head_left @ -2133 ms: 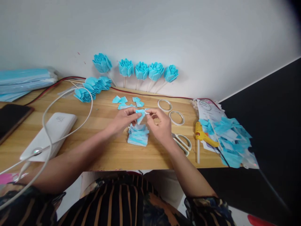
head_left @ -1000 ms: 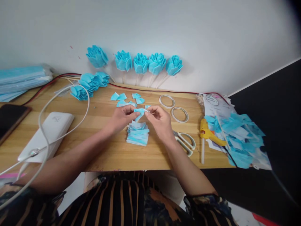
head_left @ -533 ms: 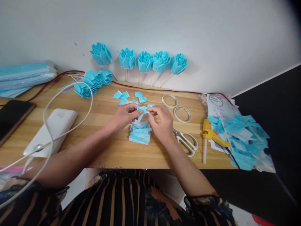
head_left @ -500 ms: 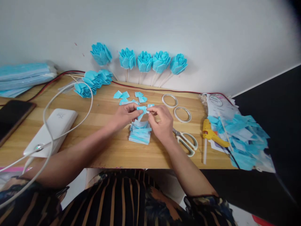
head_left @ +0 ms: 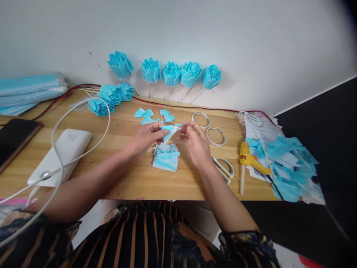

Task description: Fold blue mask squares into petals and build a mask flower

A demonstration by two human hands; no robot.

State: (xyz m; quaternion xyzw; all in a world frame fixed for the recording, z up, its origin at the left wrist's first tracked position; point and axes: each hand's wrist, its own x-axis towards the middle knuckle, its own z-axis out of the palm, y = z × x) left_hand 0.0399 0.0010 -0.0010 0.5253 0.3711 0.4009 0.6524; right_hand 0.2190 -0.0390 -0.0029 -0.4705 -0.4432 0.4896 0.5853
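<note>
My left hand (head_left: 147, 137) pinches a small blue-and-white fabric piece (head_left: 169, 133) between thumb and fingers, above the desk. Close to the right end of that piece is my right hand (head_left: 197, 143), its fingers slightly blurred and loosely apart, with nothing seen held in them. Below the hands lies a stack of cut blue fabric pieces (head_left: 166, 158). Just beyond them are several loose blue cut pieces (head_left: 144, 112). White-handled scissors (head_left: 227, 167) lie partly hidden behind my right forearm.
Several blue fabric flowers (head_left: 171, 73) on sticks lean on the wall, others (head_left: 108, 96) lie left. Two tape rolls (head_left: 216, 136), a yellow glue gun (head_left: 248, 158) and blue scraps (head_left: 292, 160) are right. A power bank (head_left: 63, 156), phone (head_left: 18, 139) and white cable (head_left: 55, 147) are left.
My right hand has drawn a little to the right and its fingers have loosened from the fabric piece. My left hand keeps its pinch in nearly the same place.
</note>
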